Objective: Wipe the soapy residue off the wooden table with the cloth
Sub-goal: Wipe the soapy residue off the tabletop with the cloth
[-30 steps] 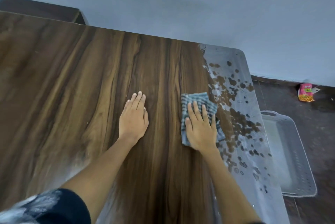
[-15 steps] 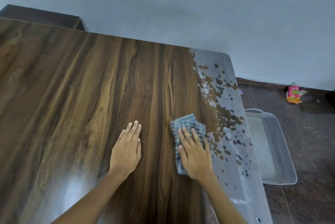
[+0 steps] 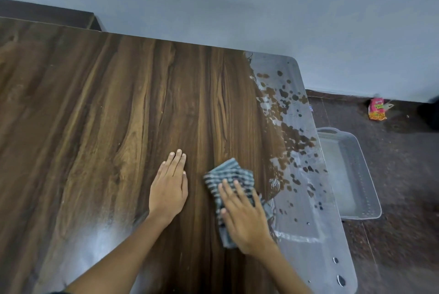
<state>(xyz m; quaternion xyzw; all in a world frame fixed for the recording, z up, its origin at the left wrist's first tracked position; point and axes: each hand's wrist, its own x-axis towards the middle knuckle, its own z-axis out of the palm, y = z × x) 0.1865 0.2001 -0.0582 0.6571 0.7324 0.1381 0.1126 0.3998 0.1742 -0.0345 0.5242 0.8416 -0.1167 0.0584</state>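
Two bare forearms reach in from the near edge over the wooden table (image 3: 99,127). The right hand (image 3: 244,220) lies flat with its fingers straight and slightly spread, pressing down on a blue-and-white checked cloth (image 3: 229,176). The cloth is crumpled and bunched on the tabletop, part of it under the palm and part sticking out beyond the fingertips toward the far side, with a strip also showing near the wrist. Just to the left of it, apart from the cloth, the left hand (image 3: 169,186) rests palm down on bare wood, its fingers straight and held together, holding nothing.

Immediately right of the cloth begins the soapy residue (image 3: 306,174), a pale grey film that covers the right strip of the table from the near edge to the far right corner. Its left border is ragged, broken by dark blotches and spots where the wood shows through. A pale sheen lies on the wood near the left forearm.

On the dark floor to the right, just beside the table's edge, sits a translucent plastic tray (image 3: 365,174) with a handle at its far end. Farther off, near the grey wall (image 3: 237,1), lies a pink and orange wrapper (image 3: 376,109). At the far left, a dark piece of furniture (image 3: 47,14) stands behind the table against the wall.
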